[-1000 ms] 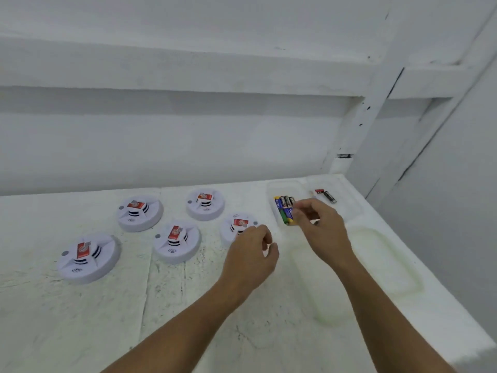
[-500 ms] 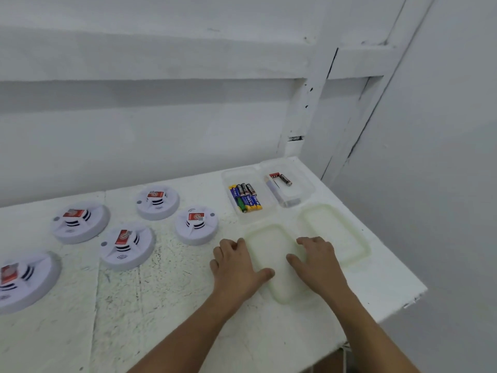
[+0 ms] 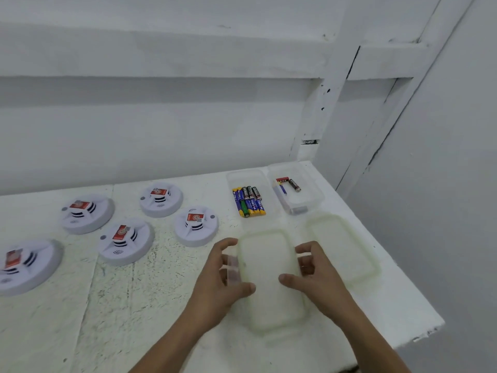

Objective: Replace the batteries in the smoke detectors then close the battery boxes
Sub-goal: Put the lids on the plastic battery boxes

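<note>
Several white smoke detectors with red labels lie on the white table: one [image 3: 161, 200] at the back, one [image 3: 196, 226] nearest my hands, others [image 3: 125, 244] to the left. A clear box [image 3: 230, 179] holds several batteries [image 3: 248, 201]. A second clear box [image 3: 317, 196] holds a few batteries [image 3: 291, 183]. My left hand [image 3: 220, 275] and my right hand [image 3: 317, 273] grip the two long edges of a translucent lid [image 3: 269, 275], thumbs on top.
A second translucent lid [image 3: 345, 246] lies to the right of the held one, close to the table's right edge [image 3: 419, 300]. A white wall and a slanted beam [image 3: 330, 98] stand behind the boxes.
One second ago my right hand was at the battery box. Both hands then came down flat on the near lid; now their fingers curl round its edges. The view swung right.
</note>
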